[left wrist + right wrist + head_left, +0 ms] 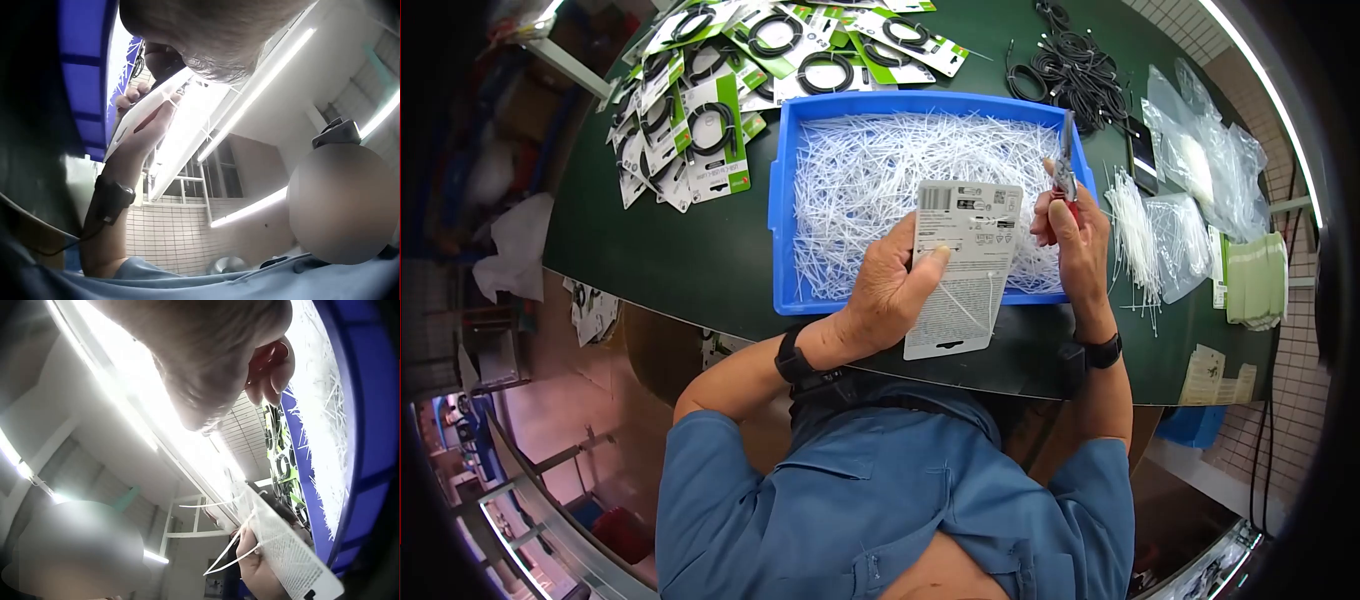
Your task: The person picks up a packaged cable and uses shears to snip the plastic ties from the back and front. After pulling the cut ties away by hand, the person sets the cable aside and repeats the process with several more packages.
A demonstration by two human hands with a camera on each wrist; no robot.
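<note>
The left hand (892,285) pinches a printed card (960,285) by its left edge, thumb on the printed back, over the front of a blue tray (776,200). White ties stick out from the card (290,550), as the right wrist view shows. Fingers of the right hand (1080,240) are curled round the red handles of pliers (1065,170), whose metal end points up near the tray's right side. Card and pliers are apart. In the right wrist view a red handle (265,362) shows inside the right hand (219,369).
White tie scraps (870,150) fill the tray. Carded black cables (715,130) are heaped at the back left, loose black cables (1080,75) at the back right. Long white ties (1135,230), plastic bags (1200,170) and a stack of green-edged cards (1256,280) lie to the right.
</note>
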